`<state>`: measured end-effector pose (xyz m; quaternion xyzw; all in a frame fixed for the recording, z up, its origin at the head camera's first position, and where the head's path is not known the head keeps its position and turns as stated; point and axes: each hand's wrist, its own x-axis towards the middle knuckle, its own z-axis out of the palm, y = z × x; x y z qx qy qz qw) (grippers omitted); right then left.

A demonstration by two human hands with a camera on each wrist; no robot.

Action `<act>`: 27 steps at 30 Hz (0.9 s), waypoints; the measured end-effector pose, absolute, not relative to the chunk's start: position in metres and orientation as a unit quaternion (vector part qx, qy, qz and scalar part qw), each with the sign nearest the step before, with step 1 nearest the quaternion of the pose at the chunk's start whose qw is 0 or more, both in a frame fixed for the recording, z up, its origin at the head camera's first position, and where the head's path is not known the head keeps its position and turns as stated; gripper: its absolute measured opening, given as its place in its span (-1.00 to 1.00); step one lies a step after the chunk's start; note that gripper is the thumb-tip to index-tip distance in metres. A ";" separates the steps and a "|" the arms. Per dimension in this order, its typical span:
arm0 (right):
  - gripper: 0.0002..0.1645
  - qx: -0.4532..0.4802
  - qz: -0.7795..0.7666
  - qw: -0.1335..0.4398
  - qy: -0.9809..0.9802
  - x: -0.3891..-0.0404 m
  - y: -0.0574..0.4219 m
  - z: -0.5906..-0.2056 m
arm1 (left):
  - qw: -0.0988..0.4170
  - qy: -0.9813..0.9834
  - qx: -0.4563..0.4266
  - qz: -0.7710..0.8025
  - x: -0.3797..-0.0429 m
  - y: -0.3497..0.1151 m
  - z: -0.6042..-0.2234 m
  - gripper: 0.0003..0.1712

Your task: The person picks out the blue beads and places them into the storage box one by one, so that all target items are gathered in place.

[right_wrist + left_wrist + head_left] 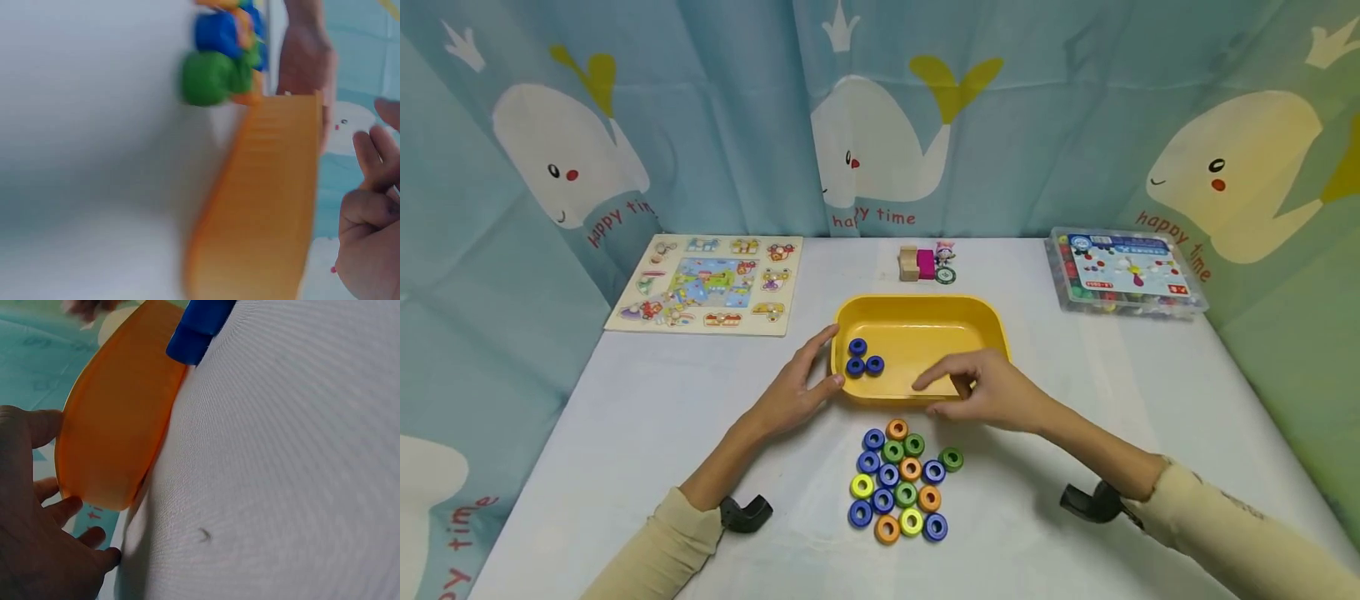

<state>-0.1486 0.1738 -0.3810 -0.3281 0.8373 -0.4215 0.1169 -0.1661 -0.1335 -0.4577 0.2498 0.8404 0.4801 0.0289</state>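
A yellow tray (pixel 925 310) stands mid-table with three blue rings (pixel 875 365) in its left end. My left hand (pixel 793 393) touches that end, thumb at the near corner and fingers spread along the side. In the left wrist view the left fingertips (pixel 70 505) lie against the tray's outer wall (pixel 122 419). Over the near right rim hovers my right hand (pixel 992 389), thumb and index finger apart with nothing visible between them. On the table below the tray lies a cluster of blue, green, orange (pixel 887 529) and yellow rings (pixel 911 522).
A wooden picture puzzle board (pixel 700 325) lies at the back left. Behind the tray are small wooden blocks (pixel 917 263) and a little figure (pixel 945 253). A clear box of colourful pieces (pixel 1126 273) sits at the back right. Whale-print curtains (pixel 722 125) surround the table.
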 end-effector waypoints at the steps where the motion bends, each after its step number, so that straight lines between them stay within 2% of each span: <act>1: -0.69 -0.338 -0.416 0.124 0.835 -0.141 0.179 -0.385 | 0.030 0.841 0.248 0.481 -0.166 -0.133 -0.457 -0.20; 9: -0.62 -0.397 -0.417 0.148 0.804 -0.110 0.193 -0.422 | 0.033 0.844 0.244 0.476 -0.163 -0.133 -0.457 -0.20; 17: -0.62 -0.402 -0.398 0.156 0.810 -0.106 0.192 -0.442 | 0.033 0.847 0.235 0.475 -0.163 -0.133 -0.458 -0.21; 27: -0.62 -0.380 -0.384 0.154 0.827 -0.104 0.190 -0.447 | 0.038 0.848 0.234 0.473 -0.164 -0.132 -0.456 -0.21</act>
